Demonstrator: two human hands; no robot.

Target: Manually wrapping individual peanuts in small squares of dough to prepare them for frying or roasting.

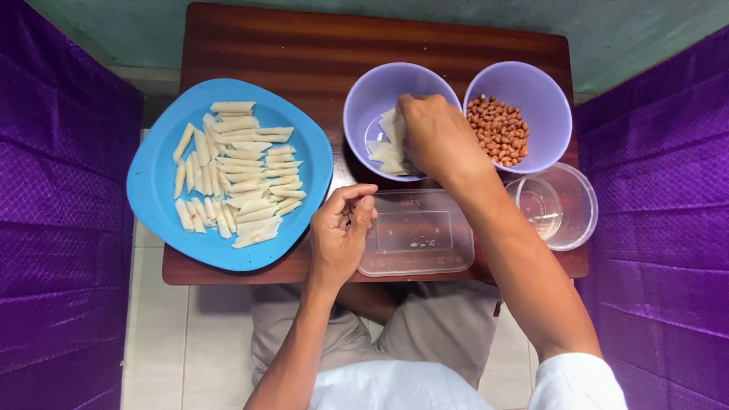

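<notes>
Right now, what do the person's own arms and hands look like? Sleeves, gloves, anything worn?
Both hands are bare: no gloves, rings, watch or bands visible on the left hand or the right hand. The forearms are uncovered. A short white sleeve shows at the right upper arm; the left arm shows no sleeve within the frame.

I've got one view only, head-worn, looking almost straight down, fairly close. Wooden table (304, 53) fills the frame centre, its far edge at 12 o'clock, the wearer's lap and arms entering from 6 o'clock, purple cloth (53, 228) at 3 and 9.
</notes>
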